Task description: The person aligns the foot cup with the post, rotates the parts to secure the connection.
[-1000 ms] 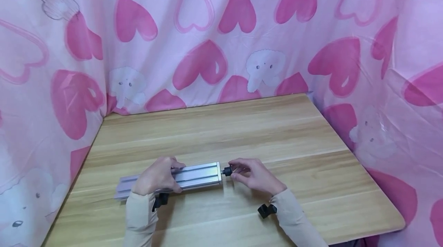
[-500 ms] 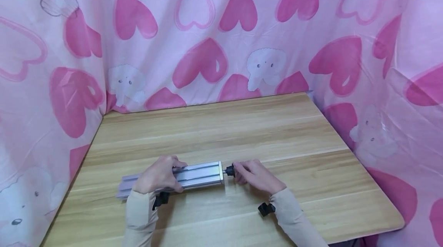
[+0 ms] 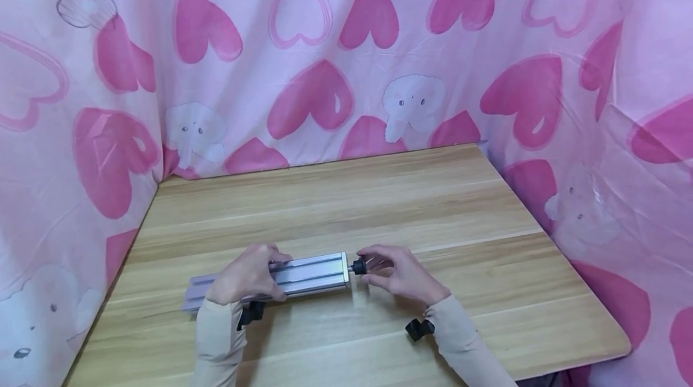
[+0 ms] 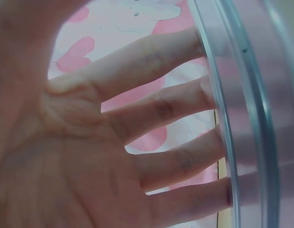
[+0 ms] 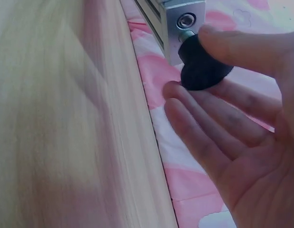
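Note:
My left hand [image 3: 246, 275] grips a silver aluminium profile [image 3: 316, 272] across its width, thumb on the near side and fingers on the far side. In the left wrist view the fingertips rest along the grooved profile [image 4: 254, 109]. From the end plate [image 5: 197, 10] at its right end, beside a socket-head bolt [image 5: 187, 20], sticks out a short threaded stem carrying a black knob [image 5: 204, 64]. My right hand [image 3: 403, 278] pinches this knob [image 3: 359, 265] between thumb and fingers, the remaining fingers spread loosely below it.
The wood-grain table [image 3: 346, 206] lies under both hands, its rounded right front corner at the lower right. A pink curtain [image 3: 227, 92] with hearts hangs round the back and sides. Black wrist mounts [image 3: 419, 330] sit at both cuffs.
My right fingers turned around the knob, curling in closer half a second ago and now spread wider again. The left hand and the profile stay nearly where they were.

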